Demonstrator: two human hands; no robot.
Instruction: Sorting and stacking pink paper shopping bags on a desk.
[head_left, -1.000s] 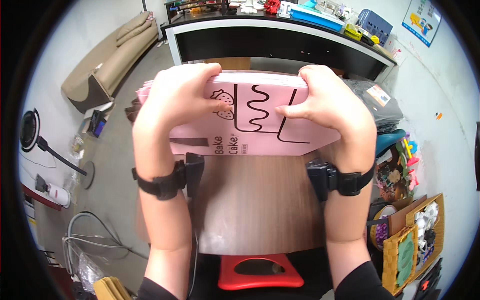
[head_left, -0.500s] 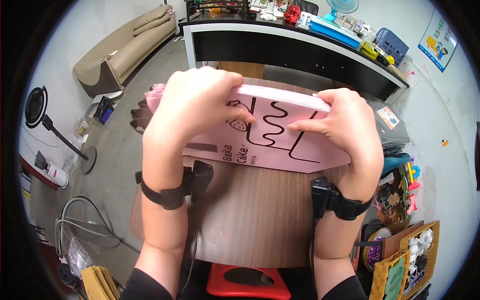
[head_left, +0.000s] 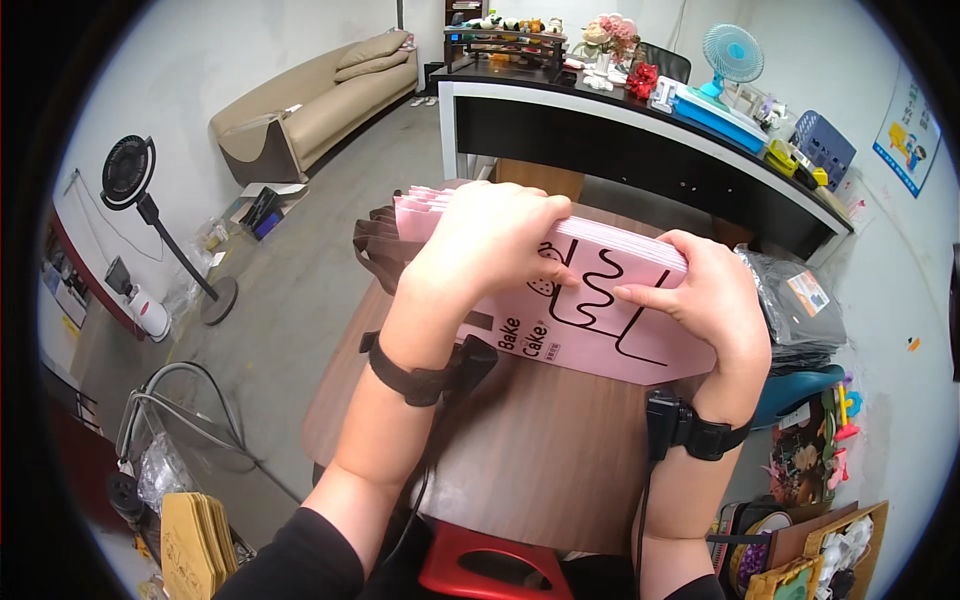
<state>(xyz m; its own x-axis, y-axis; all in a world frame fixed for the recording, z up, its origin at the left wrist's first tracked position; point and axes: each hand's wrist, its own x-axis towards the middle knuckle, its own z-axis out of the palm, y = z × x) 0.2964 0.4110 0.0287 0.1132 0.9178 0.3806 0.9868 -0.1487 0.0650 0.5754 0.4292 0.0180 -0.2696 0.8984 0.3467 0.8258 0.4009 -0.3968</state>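
A stack of flat-folded pink paper bags [head_left: 600, 350] with black line drawings stands tilted on its long edge above the brown wooden table [head_left: 540, 450]. Brown ribbon handles [head_left: 376, 255] hang off its left end. My left hand [head_left: 490, 240] is closed over the top edge, its thumb against the printed face. Farther right, my right hand [head_left: 712, 298] grips the top right corner, also with the thumb on the near face. The fingers behind the stack are hidden. Each forearm wears a black strap with a small device.
Beyond the table is a black desk [head_left: 620, 135] holding a blue fan [head_left: 733, 55] and flowers. Grey plastic-wrapped packs [head_left: 795, 300] lie close to the table's right side. A red stool [head_left: 490, 570] is at the near edge; a black stand fan [head_left: 170, 230] stands left.
The view has shifted, so the room sits lower and farther right. Both hands still hold the stack, which appears slightly lower and to the right; more of the ribbon handles shows.
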